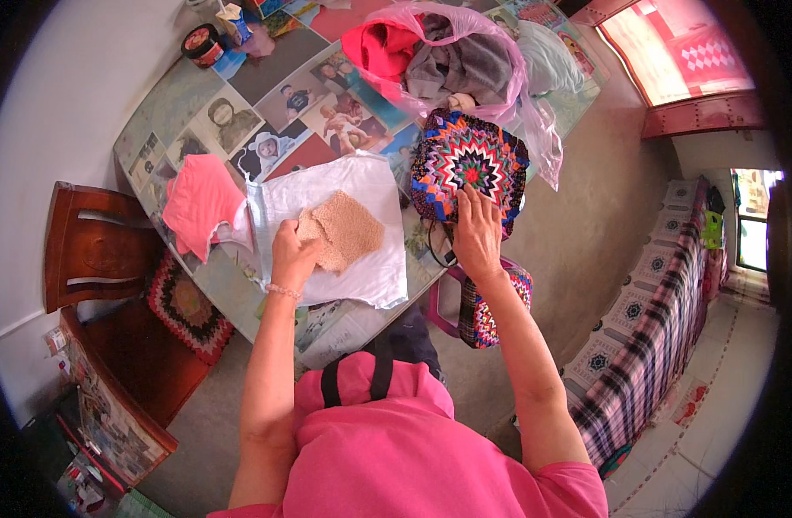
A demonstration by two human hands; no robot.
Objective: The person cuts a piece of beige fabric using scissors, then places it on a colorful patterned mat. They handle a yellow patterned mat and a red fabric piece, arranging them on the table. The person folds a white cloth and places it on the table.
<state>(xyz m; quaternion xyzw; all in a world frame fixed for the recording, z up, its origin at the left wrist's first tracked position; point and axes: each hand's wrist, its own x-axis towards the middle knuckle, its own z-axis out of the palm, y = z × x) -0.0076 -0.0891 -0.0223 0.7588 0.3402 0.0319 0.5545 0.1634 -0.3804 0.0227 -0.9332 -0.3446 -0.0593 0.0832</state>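
Pinched in my left hand (295,254) are two overlapping tan fleecy fabric pieces (350,226), held over a white cloth (389,259) that lies spread near the table's edge. My right hand (479,232) rests its fingers on a multicoloured zigzag-patterned knitted or crocheted piece (468,169) at the table's right side. A dark cord loop (437,249) hangs beside that hand. Folded pink fabric (205,201) lies to the left of the white cloth.
A pink plastic bag (499,39) of red and grey cloth stands at the back, beside pale fabric (548,58). A jar (203,45) and a small carton (234,24) occupy the far left corner. A wooden chair (98,239) is at left, a covered stool (483,311) below right.
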